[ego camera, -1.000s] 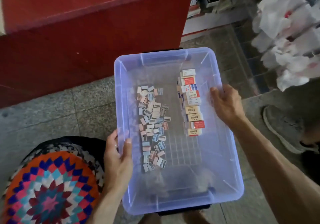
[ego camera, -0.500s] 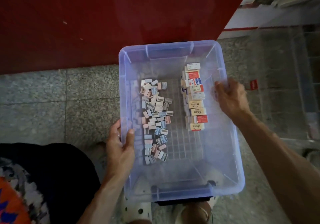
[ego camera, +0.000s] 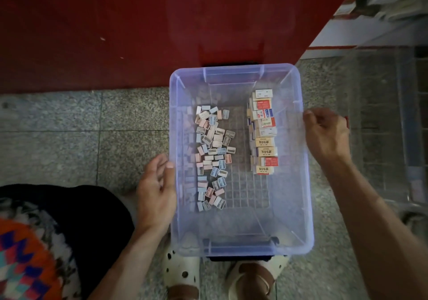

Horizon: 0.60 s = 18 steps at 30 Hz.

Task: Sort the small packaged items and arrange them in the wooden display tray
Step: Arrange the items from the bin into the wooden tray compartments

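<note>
Head: bin (ego camera: 305,184) between 2 hands.

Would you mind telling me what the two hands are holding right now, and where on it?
Neither hand clearly grips anything. The left hand lies loosely open at the clear bin's left rim; the right hand sits curled by its right rim.

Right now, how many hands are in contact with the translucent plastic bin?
2, as far as the view shows. The left hand rests against the translucent bluish plastic bin's left wall; the right hand touches its right rim. Fingertip contact is partly hidden.
</note>
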### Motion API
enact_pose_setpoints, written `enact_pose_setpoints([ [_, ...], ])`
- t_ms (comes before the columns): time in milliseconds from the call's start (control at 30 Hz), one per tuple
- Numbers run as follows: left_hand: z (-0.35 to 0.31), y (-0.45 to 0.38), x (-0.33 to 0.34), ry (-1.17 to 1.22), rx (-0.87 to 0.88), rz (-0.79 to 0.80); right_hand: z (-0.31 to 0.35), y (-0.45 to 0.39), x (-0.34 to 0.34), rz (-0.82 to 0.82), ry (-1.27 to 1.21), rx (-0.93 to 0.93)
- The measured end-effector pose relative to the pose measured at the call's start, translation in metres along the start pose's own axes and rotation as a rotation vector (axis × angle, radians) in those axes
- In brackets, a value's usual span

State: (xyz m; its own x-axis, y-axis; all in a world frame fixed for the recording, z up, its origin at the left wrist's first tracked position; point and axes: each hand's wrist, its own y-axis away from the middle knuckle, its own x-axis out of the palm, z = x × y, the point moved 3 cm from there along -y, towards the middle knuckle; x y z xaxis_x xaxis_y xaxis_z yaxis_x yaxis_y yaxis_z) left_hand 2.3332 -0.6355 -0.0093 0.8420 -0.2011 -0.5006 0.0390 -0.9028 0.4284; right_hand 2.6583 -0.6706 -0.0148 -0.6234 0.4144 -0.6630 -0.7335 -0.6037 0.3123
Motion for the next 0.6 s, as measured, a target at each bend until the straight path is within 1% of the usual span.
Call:
enact_pose_setpoints([
  [33, -0.014, 0.004, -0.008, -0.007, 0.013, -0.018, 0.01, 0.004, -0.007, -0.006, -0.006, -0.006],
  [100, -0.04, 0.016, -0.023, 0.012, 0.032, -0.026, 0.032, 0.016, -0.016, 0.046, -0.002, -0.046],
  [233, -0.094, 0.046, -0.044, 0.066, 0.016, 0.056, 0.075, 0.044, -0.026, 0.203, -0.142, -0.033],
  [333, -0.132, 0.062, -0.054, 0.054, 0.01, 0.094, 0.103, 0.061, -0.036, 0.275, -0.206, -0.03],
  [433, -0.163, 0.068, -0.064, 0.021, 0.009, 0.11, 0.129, 0.074, -0.053, 0.279, -0.256, -0.009],
  [600, -0.213, 0.069, -0.081, -0.023, 0.045, 0.156, 0.171, 0.096, -0.084, 0.229, -0.385, 0.033],
])
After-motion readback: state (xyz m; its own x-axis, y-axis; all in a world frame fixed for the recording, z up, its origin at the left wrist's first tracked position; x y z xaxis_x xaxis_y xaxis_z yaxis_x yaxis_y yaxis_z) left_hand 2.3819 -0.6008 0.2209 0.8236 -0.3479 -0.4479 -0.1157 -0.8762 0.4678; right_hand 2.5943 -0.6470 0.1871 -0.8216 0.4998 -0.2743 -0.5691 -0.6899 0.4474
